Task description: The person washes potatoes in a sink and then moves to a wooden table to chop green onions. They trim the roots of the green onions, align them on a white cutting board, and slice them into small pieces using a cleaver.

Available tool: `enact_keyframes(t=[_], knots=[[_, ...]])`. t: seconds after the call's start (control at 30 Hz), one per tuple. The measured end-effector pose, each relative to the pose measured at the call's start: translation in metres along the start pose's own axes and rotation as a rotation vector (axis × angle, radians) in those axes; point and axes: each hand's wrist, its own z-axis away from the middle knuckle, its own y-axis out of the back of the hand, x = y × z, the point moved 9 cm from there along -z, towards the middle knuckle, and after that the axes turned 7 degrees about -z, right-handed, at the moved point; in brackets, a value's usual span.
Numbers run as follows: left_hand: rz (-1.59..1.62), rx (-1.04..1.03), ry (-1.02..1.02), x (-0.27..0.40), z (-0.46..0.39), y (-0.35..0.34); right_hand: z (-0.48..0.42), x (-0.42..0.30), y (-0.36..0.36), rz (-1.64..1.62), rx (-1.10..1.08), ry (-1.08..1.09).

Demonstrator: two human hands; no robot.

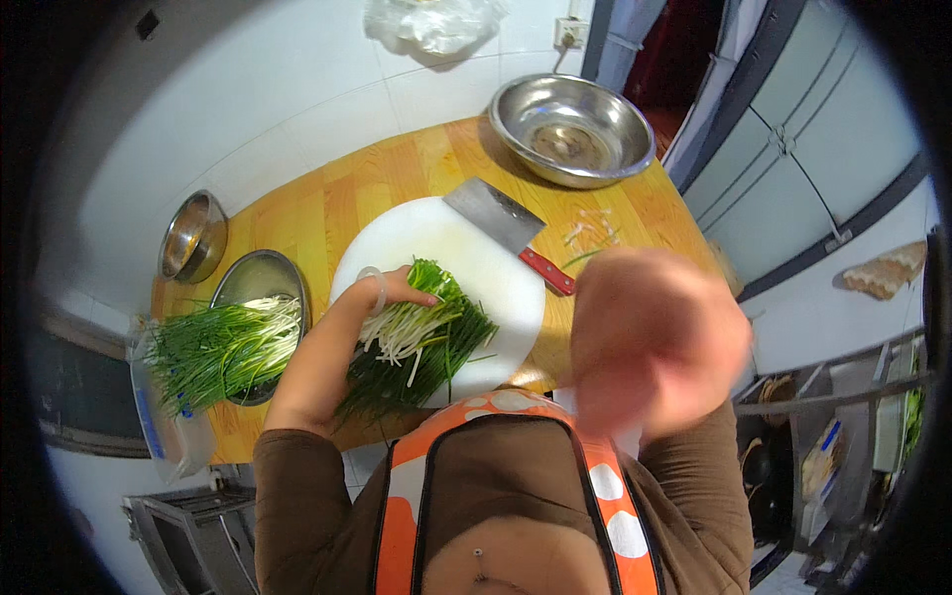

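My left hand (398, 290), with a pale bangle at the wrist, lies over a bunch of green chives (446, 320) on the round white cutting board (439, 230). The bunch has white stems and long green leaves that hang over the near edge of the board. My right hand (654, 335) is raised close to the camera, right of the board, and blurred; its fingers cannot be made out. A cleaver (497, 212) with a red handle rests across the board's upper right edge, its handle end near my right hand in the picture.
More chives (230, 346) lie across a metal bowl (297, 279) at the left. A smaller steel bowl (195, 238) stands behind it. A large steel basin (573, 85) sits at the table's far right, with trimmed scraps (591, 230) on the wooden table (372, 175).
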Motion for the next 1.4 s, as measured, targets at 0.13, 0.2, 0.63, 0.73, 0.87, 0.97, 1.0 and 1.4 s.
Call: enact_keyframes(t=[0.13, 0.2, 0.63, 0.73, 0.87, 0.97, 1.0, 1.4], knots=[[0.027, -0.022, -0.069, 0.022, 0.001, 0.002, -0.005, -0.043, -0.027, -0.055, -0.311, 0.052], [0.080, -0.022, -0.077, 0.025, 0.004, 0.000, 0.004, -0.049, -0.027, -0.059, -0.348, 0.066], [-0.107, 0.195, -0.053, 0.012, -0.009, -0.007, 0.242, 0.294, 0.009, 1.107, -0.188, -0.954], [-0.094, 0.240, -0.037, 0.000, -0.008, -0.010, 0.251, 0.317, 0.000, 1.296, -0.219, -0.880], [-0.106, 0.255, -0.012, -0.003, -0.006, -0.006, 0.256, 0.339, 0.018, 1.083, -0.218, -1.041], [-0.193, 0.279, -0.025, 0.014, 0.003, 0.006, 0.253, 0.343, 0.028, 0.889, -0.133, -1.035], [-0.244, 0.285, -0.025, 0.014, 0.002, 0.008, 0.247, 0.342, 0.033, 0.798, -0.115, -1.127], [0.112, 0.111, -0.075, 0.016, 0.023, 0.010, 0.220, 0.264, 0.033, -0.410, 0.477, -1.085]])
